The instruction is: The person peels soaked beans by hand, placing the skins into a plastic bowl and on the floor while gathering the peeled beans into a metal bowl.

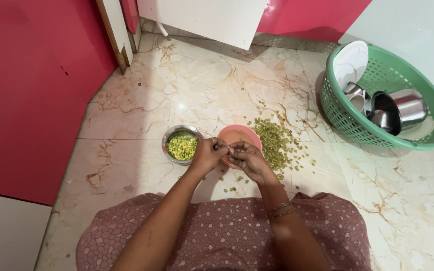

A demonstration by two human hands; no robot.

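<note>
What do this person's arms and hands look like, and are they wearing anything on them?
Both arms are bare, with no sleeves showing as far up as the picture reaches. The left hand wears nothing visible. The right hand has thin bangles, greenish and gold, around the wrist. No gloves. Below the arms is a dusty-pink garment with a pale spotted, pebble-like print.

Your left hand (pixel 208 153) and right hand (pixel 246 156) meet fingertip to fingertip over the near rim of a shallow pink bowl (pixel 237 136), pinching something too small to make out between them. The bowl stands upright on the marble floor with a small round steel bowl (pixel 172 135) just beside it on your left, filled with yellow-green shelled pieces (pixel 182 147). To the pink bowl's right a loose heap of green pods (pixel 274 143) lies spread on the tiles, with a few strays scattered below your hands.
</note>
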